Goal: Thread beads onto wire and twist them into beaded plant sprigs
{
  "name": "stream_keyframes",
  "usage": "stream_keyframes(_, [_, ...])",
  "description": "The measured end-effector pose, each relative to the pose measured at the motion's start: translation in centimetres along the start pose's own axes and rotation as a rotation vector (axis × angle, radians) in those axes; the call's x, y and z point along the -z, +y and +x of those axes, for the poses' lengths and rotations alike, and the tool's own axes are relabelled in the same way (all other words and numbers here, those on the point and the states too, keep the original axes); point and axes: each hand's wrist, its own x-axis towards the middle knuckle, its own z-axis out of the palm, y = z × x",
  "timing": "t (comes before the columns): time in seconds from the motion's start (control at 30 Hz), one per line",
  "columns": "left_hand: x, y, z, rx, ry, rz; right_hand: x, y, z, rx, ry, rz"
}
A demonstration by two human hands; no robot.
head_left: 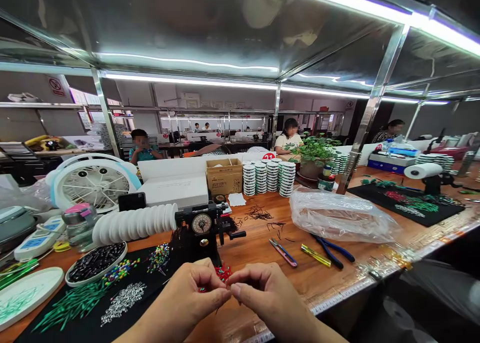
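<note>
My left hand [195, 295] and my right hand [262, 290] are held close together above the front of the wooden bench, each with thumb and forefinger pinched. Their fingertips nearly meet, and what they hold is too small to make out. Behind them lie small red pieces [222, 273] on a black mat [150, 288]. A black winding machine [202, 225] with a dial and a crank stands just beyond, carrying a row of white discs [135, 224]. On the mat to the left are green strips [75, 303], silver rings [123, 302] and colourful beads [159, 258].
Snips [283, 253], a yellow-handled tool [315, 255] and blue pliers [333, 250] lie to the right, near a plastic bag [341, 215]. Stacked spools [268, 178], a cardboard box [224, 177] and a fan [95, 185] stand behind. Other people sit farther back.
</note>
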Motion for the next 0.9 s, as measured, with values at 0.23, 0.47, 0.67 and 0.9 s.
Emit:
stream_keyframes(0.23, [-0.6,0.2,-0.2,-0.037,-0.016,0.069,-0.4,0.2,0.2,-0.019,-0.004,-0.012])
stream_keyframes(0.47, [-0.7,-0.1,-0.1,-0.014,-0.031,0.037,-0.5,0.7,0.5,-0.018,0.011,0.085])
stream_keyframes(0.67, [-0.7,-0.5,0.1,-0.002,0.019,-0.043,-0.4,0.9,0.2,-0.027,0.070,0.039])
stream_keyframes(0.9, [-1.1,-0.8,-0.8,0.018,0.128,-0.138,-0.7,0.7,-0.3,-0.009,0.113,-0.047])
